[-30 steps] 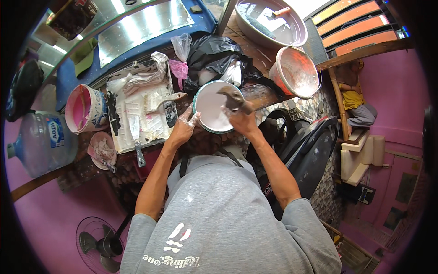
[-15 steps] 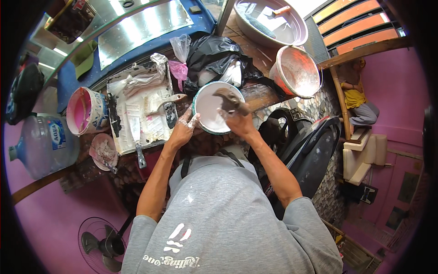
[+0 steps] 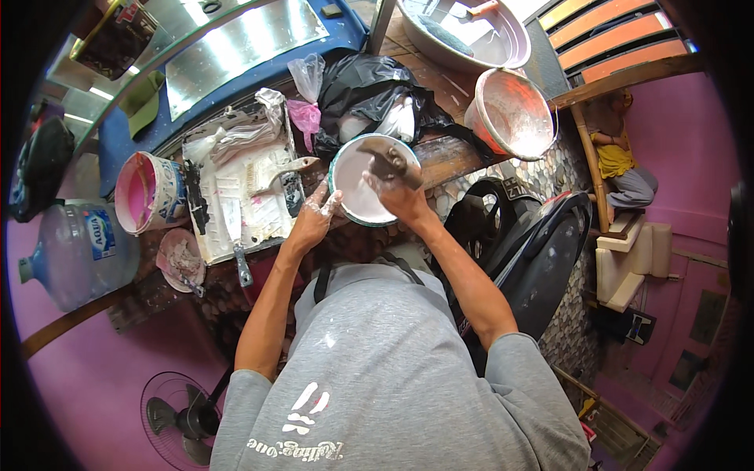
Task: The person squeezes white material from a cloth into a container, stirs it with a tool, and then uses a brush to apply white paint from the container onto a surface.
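A round tub with a green rim and a pale whitish face stands in front of me at the edge of the work surface. Whether that face is a lid or paint inside, I cannot tell. My left hand, smeared with white, grips the tub's left side, thumb and fingers at the rim. Closed round the handle of a dark claw hammer is my right hand, at the tub's right side. The hammer's head is over the tub, its curved end pointing left; most of the handle is hidden by my hand.
Left of the tub lies a paint-stained tray with a brush and a scraper. Beyond are a pink-stained bucket and a water jug. A black plastic bag sits behind, an orange-stained bucket and motorbike to the right.
The hammer has risen slightly and shifted left over the tub, with my right hand also a little further left. My left hand keeps its place at the rim.
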The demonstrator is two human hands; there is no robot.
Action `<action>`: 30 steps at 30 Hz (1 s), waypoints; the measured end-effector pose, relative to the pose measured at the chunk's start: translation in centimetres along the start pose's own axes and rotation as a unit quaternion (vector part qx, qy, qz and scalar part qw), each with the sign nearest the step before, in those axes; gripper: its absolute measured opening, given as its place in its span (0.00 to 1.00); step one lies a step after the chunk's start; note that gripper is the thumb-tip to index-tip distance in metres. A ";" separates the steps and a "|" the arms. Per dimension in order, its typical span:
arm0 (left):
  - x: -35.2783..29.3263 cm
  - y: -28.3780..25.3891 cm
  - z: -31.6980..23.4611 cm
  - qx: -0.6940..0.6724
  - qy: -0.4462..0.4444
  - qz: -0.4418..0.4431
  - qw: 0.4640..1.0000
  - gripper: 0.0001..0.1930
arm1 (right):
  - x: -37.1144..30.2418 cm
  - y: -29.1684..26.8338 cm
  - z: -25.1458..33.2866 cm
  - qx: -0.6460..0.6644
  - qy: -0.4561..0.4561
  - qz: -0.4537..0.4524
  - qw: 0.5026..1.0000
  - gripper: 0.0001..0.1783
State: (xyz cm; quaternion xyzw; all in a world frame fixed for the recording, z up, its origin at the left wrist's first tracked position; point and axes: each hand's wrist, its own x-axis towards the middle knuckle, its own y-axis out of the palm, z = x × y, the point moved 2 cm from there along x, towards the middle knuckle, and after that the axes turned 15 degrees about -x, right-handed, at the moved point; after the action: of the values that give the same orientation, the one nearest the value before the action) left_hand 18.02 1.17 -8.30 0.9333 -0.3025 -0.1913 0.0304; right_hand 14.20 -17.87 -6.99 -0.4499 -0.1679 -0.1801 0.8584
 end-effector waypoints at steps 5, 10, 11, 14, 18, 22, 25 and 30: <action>0.5 -1.7 3.1 0.085 0.140 -0.035 0.986 0.26 | 0.7 -2.5 -1.1 -0.013 0.080 0.012 0.997 0.08; 0.2 -0.7 1.3 0.029 0.033 -0.015 0.999 0.27 | 0.1 -0.6 1.0 0.048 0.085 0.039 0.994 0.11; -0.1 -0.6 0.9 0.032 0.030 -0.012 0.999 0.27 | 0.5 0.5 0.3 0.028 0.057 0.032 0.997 0.09; -0.2 -0.9 1.5 -0.154 -0.143 0.001 0.978 0.29 | 2.3 0.2 -0.3 -0.015 -0.013 -0.015 1.000 0.05; 0.3 -1.4 2.2 0.058 0.049 -0.029 0.997 0.28 | 0.6 -2.2 -0.7 -0.021 -0.008 -0.008 1.000 0.15; 0.1 -1.2 1.7 0.017 0.021 -0.006 1.000 0.29 | 0.6 -0.8 2.0 0.079 0.011 0.048 0.996 0.16; 0.0 -0.9 1.2 -0.034 -0.048 0.005 0.998 0.29 | 2.6 0.7 0.3 0.066 0.040 0.000 0.997 0.09; 0.2 -1.6 2.4 0.073 0.087 -0.032 0.993 0.27 | 1.2 -1.9 -1.1 0.001 0.046 0.012 0.999 0.12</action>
State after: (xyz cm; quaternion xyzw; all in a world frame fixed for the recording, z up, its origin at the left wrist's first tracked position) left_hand 18.14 2.48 -10.85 0.9553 -0.2818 -0.0882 -0.0178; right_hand 14.56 -19.99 -5.71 -0.4424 -0.1233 -0.1898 0.8678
